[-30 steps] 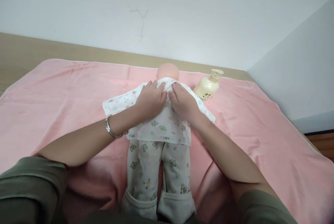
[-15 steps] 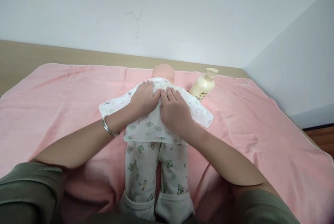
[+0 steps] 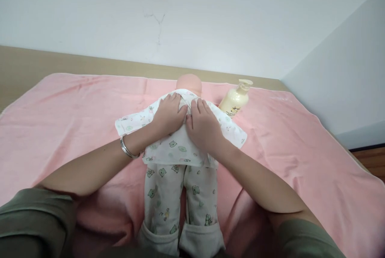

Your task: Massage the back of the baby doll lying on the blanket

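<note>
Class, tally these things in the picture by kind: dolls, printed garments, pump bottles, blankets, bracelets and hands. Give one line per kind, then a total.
Doll: 1
Printed garments: 2, the shirt and the trousers
Pump bottle: 1
Pink blanket: 1
Bracelet: 1
Hands: 2, the left hand and the right hand
Total: 8

One view is taken by a head-worn camera, aimed forward and down along the pink-headed doll in white printed clothing (image 3: 180, 152). The pink fabric sheet (image 3: 75, 125) is seen close up, the plain white wall (image 3: 222, 21) farther back.
</note>
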### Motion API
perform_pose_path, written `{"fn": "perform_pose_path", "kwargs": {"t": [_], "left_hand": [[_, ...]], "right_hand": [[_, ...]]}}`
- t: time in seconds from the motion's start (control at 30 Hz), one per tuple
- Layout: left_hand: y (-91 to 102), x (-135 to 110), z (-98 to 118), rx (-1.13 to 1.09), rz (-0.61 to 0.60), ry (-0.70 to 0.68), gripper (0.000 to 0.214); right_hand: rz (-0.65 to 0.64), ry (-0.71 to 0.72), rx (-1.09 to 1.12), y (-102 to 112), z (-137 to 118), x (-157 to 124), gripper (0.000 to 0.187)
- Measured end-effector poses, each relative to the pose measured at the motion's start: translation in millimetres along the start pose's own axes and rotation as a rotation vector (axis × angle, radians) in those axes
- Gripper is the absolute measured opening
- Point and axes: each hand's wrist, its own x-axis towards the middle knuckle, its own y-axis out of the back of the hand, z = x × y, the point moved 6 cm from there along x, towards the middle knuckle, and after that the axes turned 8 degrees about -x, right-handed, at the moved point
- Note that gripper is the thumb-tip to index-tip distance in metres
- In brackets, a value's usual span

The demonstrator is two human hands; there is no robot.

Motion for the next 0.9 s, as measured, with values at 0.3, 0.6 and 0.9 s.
{"fn": "perform_pose_path", "kwargs": {"t": [0.3,0.6,0.9], "left_hand": [[-7.3,-0.6,-13.5,-0.134,0.151,-0.017,0.05],[-5.7,-0.6,-15.2,-0.176,0.175,-0.018,0.052],[-9.0,-16.0,0.1,-0.104,0.181,-0.106,0.051]], "right_hand": [[0.045,0.017,0.159,-10.6,8.3,8.7,0.06],[0.082,-0.004,0.201,-14.8,10.5,7.8,0.061],[-0.022,0.031,0.205,-13.6,21.0,21.8,0.058]]}}
